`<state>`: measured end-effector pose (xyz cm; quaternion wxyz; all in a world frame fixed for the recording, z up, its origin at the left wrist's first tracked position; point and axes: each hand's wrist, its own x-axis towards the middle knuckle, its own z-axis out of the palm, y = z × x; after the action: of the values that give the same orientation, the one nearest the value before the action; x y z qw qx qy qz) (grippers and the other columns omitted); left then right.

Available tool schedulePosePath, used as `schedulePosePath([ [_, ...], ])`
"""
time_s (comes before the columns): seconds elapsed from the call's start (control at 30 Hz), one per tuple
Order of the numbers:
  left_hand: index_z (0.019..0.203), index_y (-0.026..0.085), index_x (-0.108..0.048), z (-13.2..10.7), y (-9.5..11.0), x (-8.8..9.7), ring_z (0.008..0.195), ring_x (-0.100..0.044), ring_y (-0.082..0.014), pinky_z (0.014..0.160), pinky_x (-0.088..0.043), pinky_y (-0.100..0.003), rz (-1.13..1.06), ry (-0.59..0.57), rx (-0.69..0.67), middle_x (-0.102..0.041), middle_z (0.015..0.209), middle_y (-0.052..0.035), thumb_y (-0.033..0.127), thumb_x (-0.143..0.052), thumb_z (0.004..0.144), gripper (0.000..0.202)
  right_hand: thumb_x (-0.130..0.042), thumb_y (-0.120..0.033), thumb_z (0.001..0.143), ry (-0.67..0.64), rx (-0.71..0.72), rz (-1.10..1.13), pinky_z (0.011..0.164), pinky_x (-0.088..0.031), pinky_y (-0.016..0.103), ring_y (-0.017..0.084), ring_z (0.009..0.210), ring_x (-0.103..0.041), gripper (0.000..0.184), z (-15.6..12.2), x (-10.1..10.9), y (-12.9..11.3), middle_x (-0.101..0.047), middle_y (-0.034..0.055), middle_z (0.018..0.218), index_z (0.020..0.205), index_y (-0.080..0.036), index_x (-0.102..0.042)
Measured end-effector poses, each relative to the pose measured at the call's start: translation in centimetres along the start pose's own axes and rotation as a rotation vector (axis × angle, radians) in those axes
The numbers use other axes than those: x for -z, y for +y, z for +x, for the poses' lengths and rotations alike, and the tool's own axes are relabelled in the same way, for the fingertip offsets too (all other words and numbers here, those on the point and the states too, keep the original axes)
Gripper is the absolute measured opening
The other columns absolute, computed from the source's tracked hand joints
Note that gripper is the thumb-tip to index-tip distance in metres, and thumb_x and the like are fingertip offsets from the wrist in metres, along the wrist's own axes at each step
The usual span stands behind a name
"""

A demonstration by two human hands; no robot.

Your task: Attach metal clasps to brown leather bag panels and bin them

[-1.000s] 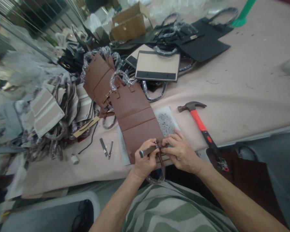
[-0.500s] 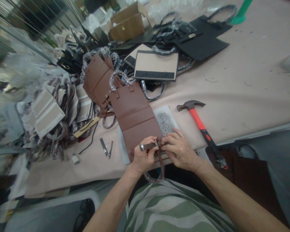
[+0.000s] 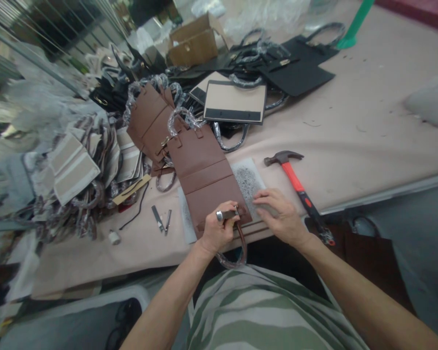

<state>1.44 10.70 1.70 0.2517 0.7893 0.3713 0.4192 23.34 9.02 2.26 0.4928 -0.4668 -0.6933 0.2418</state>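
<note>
Cluttered pink counter (image 3: 368, 146): brown bag panel (image 3: 208, 187) lies at its near edge. Left hand (image 3: 219, 232) grips metal punch (image 3: 228, 214) on panel; right hand (image 3: 282, 218) flat, open, beside hammer (image 3: 295, 182).

I saw soft, even, dimmish light, faint shadows, no glare; the far left edge smeared and bent.

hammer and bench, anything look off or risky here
The hammer lies with its handle end past the table edge, so it looks prone to tipping off. Nothing looks spilled or damaged.
</note>
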Motion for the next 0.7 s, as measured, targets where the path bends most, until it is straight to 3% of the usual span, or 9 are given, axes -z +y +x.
schedulePosePath([
  [0.1,0.104,0.020,-0.061,0.1,-0.1,-0.1,0.105,-0.072,-0.0215,0.094,-0.060,-0.039,0.008,0.000,-0.010,-0.074,0.107,-0.0096,0.016,-0.060,0.093,0.012,-0.057,-0.018,0.090,0.192,-0.122,-0.251,0.096,-0.050,0.043,0.026,0.105,-0.063,0.014,0.0,1.8,0.7,-0.068,0.0103,0.106,0.098,-0.021,-0.067],
  [0.17,0.104,0.019,-0.061,0.2,-0.1,-0.1,0.106,-0.072,-0.0216,0.095,-0.060,-0.038,0.004,-0.002,-0.009,-0.074,0.107,-0.0098,0.016,-0.060,0.093,0.012,-0.056,-0.023,0.089,0.207,-0.218,-0.493,0.098,-0.047,0.045,0.029,0.107,-0.060,0.016,-0.1,3.4,1.6,-0.066,0.0142,0.110,0.100,-0.018,-0.067],
  [0.3,0.101,0.019,-0.063,0.1,-0.2,-0.2,0.106,-0.073,-0.0220,0.094,-0.060,-0.037,-0.019,-0.008,0.004,-0.075,0.106,-0.0100,0.016,-0.061,0.092,0.010,-0.056,-0.032,0.087,-0.042,-0.453,-0.873,0.087,-0.047,0.044,0.034,0.100,-0.057,0.033,-0.6,5.6,2.9,-0.061,0.0191,0.107,0.112,-0.011,-0.063],
  [0.4,0.102,0.019,-0.062,-0.1,-0.2,-0.2,0.103,-0.073,-0.0221,0.093,-0.061,-0.038,-0.040,0.026,0.036,-0.075,0.106,-0.0098,0.015,-0.062,0.090,0.013,-0.051,-0.031,0.090,-0.173,-0.566,-0.939,0.076,-0.045,0.040,0.032,0.092,-0.058,0.033,-0.4,6.0,2.8,-0.060,0.0183,0.102,0.114,-0.011,-0.061],
  [0.53,0.100,0.019,-0.063,0.0,-0.2,-0.2,0.104,-0.073,-0.0223,0.094,-0.061,-0.039,-0.037,0.021,0.022,-0.076,0.106,-0.0098,0.013,-0.062,0.088,0.013,-0.056,-0.023,0.084,-0.145,-0.762,-0.732,0.076,-0.043,0.039,0.031,0.091,-0.060,0.031,0.9,6.2,2.9,-0.061,0.0172,0.102,0.113,-0.014,-0.062],
  [0.63,0.099,0.019,-0.064,0.2,-0.1,-0.2,0.102,-0.074,-0.0223,0.091,-0.061,-0.038,-0.023,0.012,0.017,-0.076,0.106,-0.0101,0.013,-0.062,0.088,0.013,-0.065,-0.013,0.069,-0.005,-1.026,-0.242,0.078,-0.044,0.036,0.028,0.091,-0.060,0.031,2.2,6.8,3.5,-0.062,0.0105,0.090,0.100,-0.018,-0.062],
  [0.7,0.099,0.019,-0.065,0.2,-0.1,-0.3,0.100,-0.074,-0.0224,0.089,-0.062,-0.038,-0.029,0.022,0.038,-0.076,0.105,-0.0099,0.014,-0.062,0.088,0.013,-0.066,-0.012,0.066,0.027,-1.132,0.032,0.070,-0.045,0.032,0.023,0.080,-0.060,0.027,2.8,7.0,3.8,-0.059,0.0048,0.075,0.091,-0.019,-0.059],
])
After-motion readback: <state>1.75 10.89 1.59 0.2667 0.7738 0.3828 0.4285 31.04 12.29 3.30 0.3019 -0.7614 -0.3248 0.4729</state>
